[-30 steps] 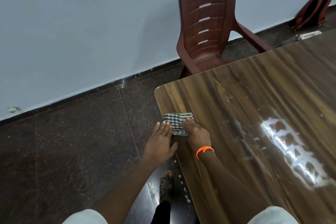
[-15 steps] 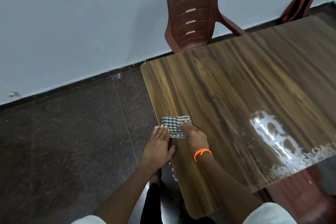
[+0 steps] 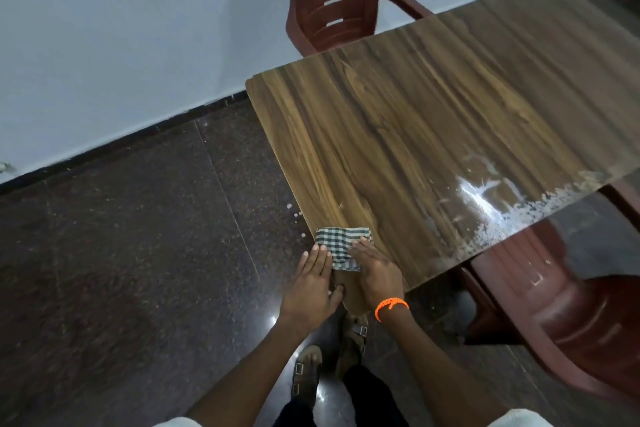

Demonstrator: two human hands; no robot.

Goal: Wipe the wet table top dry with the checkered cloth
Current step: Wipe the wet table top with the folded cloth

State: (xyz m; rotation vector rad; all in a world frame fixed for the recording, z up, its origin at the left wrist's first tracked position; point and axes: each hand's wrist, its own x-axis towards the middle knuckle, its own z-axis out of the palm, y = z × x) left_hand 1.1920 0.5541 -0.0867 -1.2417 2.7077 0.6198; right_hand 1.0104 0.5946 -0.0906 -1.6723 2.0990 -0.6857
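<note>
Head view, checkered cloth (image 3: 341, 246) folded at near left edge of table top (image 3: 433, 121), right hand (image 3: 375, 272) flat on it, fingers together, left hand (image 3: 311, 282) at table edge, fingers together touching cloth, wet patch (image 3: 491, 204) right, well apart, orange wristband (image 3: 390, 306).
</note>
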